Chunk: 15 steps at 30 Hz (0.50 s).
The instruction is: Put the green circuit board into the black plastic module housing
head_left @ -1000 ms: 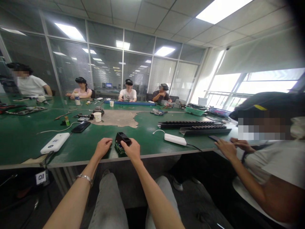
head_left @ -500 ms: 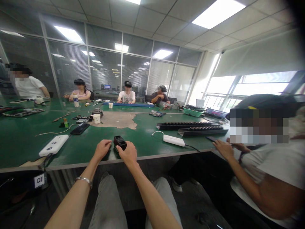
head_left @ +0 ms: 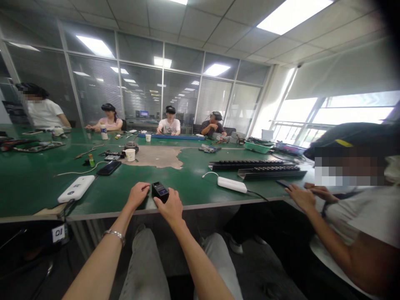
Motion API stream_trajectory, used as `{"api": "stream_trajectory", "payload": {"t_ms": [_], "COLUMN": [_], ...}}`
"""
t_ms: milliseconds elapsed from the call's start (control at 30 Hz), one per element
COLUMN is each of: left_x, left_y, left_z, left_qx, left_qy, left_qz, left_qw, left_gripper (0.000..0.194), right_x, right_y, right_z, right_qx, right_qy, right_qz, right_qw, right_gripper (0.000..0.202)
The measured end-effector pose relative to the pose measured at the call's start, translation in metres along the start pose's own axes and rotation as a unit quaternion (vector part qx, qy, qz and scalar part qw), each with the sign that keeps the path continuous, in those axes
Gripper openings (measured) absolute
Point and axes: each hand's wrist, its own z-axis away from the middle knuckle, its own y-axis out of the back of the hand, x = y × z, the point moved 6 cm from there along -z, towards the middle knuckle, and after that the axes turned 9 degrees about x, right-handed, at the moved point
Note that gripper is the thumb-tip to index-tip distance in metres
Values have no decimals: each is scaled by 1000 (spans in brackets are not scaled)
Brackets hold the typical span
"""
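On the near edge of the green table, my right hand grips a small black device with a lit screen. The screen faces up towards me, and thumb and fingers close around the device's near end. My left hand rests on the table just left of the device, a small gap between them. Its fingers are curled together; whatever is under them, if anything, is hidden by the back of the hand.
To the left lie a white power bank and a black phone. A paper cup stands behind. A white adapter and black rails are on the right. A co-worker sits close at right; several people sit opposite.
The whole view has shifted slightly, so things appear further right. The black device has turned a little in my right hand, and its screen shows more clearly. My left hand stays beside it.
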Motion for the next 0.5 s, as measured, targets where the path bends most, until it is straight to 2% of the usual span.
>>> {"api": "stream_trajectory", "payload": {"t_ms": [200, 500], "left_x": [3, 3], "left_y": [3, 2], "left_z": [1, 1], "left_qx": [4, 5], "left_qy": [4, 2], "left_qz": [-3, 1], "left_qw": [1000, 1000], "left_gripper": [29, 29], "right_x": [1, -5], "right_y": [1, 16], "right_z": [-4, -32], "right_qx": [14, 65], "right_qy": [12, 31], "right_qz": [-43, -98], "right_qw": [999, 993], "right_gripper": [34, 34]}}
